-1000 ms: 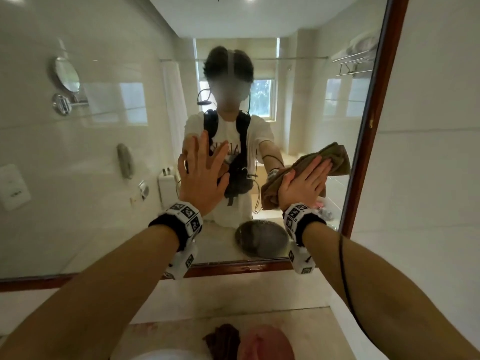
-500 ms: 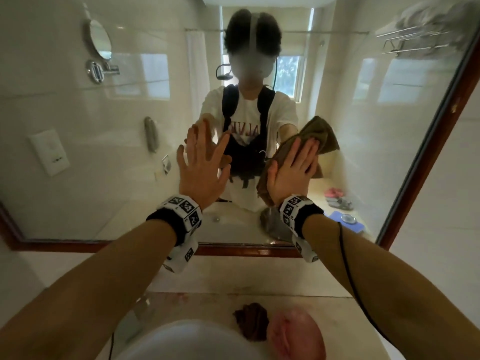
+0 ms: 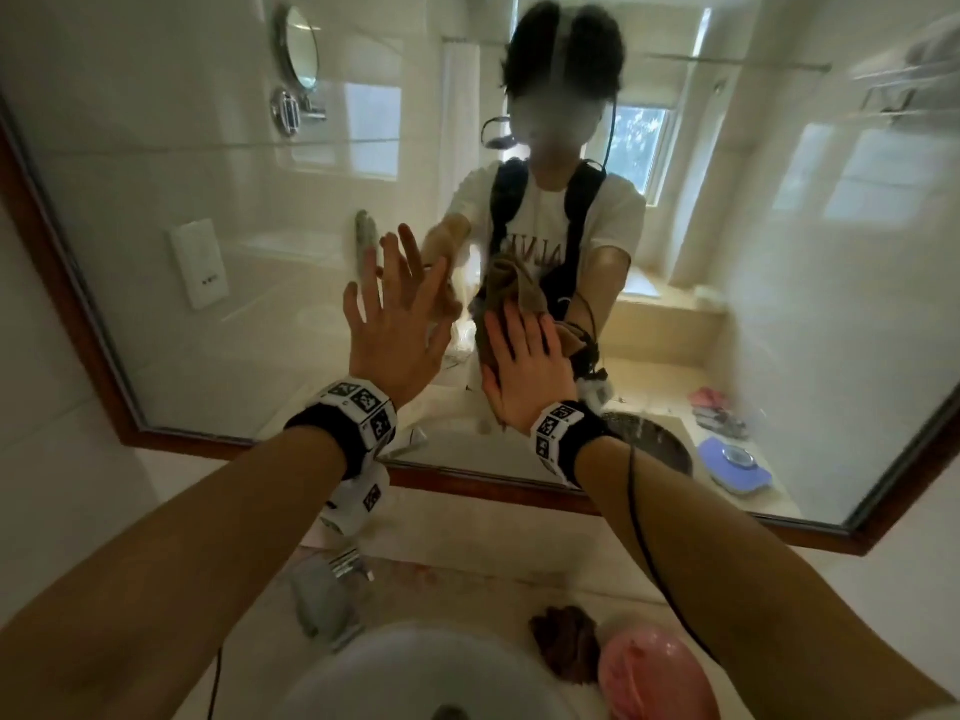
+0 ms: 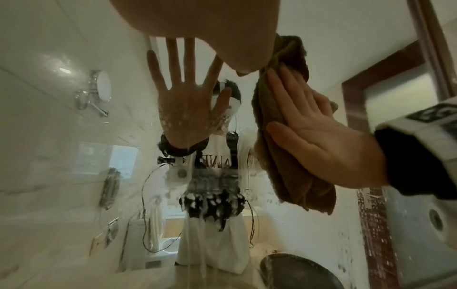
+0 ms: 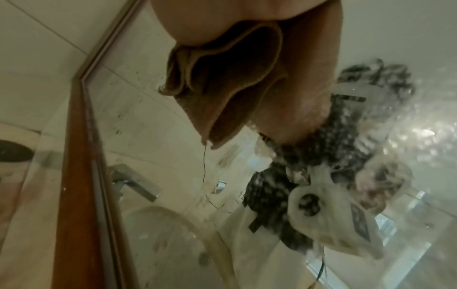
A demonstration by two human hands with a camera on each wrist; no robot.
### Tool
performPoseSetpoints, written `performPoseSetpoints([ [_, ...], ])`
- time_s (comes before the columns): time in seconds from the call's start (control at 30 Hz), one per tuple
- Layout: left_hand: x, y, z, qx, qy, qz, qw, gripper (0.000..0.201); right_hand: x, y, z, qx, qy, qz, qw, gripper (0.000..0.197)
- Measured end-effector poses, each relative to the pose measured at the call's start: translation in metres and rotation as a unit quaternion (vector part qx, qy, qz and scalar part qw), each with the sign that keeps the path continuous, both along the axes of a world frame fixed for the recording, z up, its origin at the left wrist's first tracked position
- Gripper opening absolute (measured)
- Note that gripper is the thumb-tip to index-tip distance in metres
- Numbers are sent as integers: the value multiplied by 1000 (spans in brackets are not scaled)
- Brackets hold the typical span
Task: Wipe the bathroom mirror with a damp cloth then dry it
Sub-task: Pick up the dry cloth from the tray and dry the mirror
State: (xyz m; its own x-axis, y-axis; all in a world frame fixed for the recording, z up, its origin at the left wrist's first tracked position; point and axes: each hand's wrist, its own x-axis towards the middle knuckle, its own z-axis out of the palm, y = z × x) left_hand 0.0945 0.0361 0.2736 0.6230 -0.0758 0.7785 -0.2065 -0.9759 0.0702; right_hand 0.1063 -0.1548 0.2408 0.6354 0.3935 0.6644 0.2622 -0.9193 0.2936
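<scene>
The mirror (image 3: 779, 304) fills the wall ahead, its glass wet with drops and runs (image 4: 197, 205). My left hand (image 3: 395, 324) lies flat on the glass with its fingers spread and holds nothing. Just to its right, my right hand (image 3: 524, 366) presses a folded brown cloth (image 3: 511, 288) against the glass with straight fingers. The left wrist view shows the right hand (image 4: 321, 136) flat over the cloth (image 4: 279, 156). In the right wrist view the cloth (image 5: 222, 78) hangs in folds under the palm.
A wooden frame (image 3: 493, 485) borders the mirror. Below it the counter holds a white basin (image 3: 415, 678), a chrome faucet (image 3: 327, 600), a dark brown cloth (image 3: 566, 641) and a pink object (image 3: 654, 678). My reflection shows in the glass.
My right hand has slid the cloth leftward across the glass, away from the mirror's right edge and closer to my left hand. My left hand stays flat on the glass.
</scene>
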Motion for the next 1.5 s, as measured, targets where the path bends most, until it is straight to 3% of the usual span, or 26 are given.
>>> performPoseSetpoints([
  [0.3, -2, -42, -8, 7, 35, -58, 998, 75, -13, -51, -21, -43, 8, 28, 999, 64],
  [0.7, -10, -138, 5, 54, 5, -108, 993, 74, -30, -177, 38, 35, -86, -46, 995, 68],
  [1.03, -23, -224, 10, 82, -11, -149, 985, 72, -49, -278, 48, 132, -114, -143, 974, 68],
  [1.2, -30, -245, -1, 81, -9, -142, 986, 71, -59, -319, 15, 279, -97, -212, 932, 74],
  [1.33, -36, -242, -10, 79, 11, -133, 988, 70, -63, -313, -21, 367, -69, -229, 899, 73],
  [1.5, -39, -224, -5, 64, 30, -126, 990, 72, -55, -287, -14, 454, -82, -233, 856, 78],
])
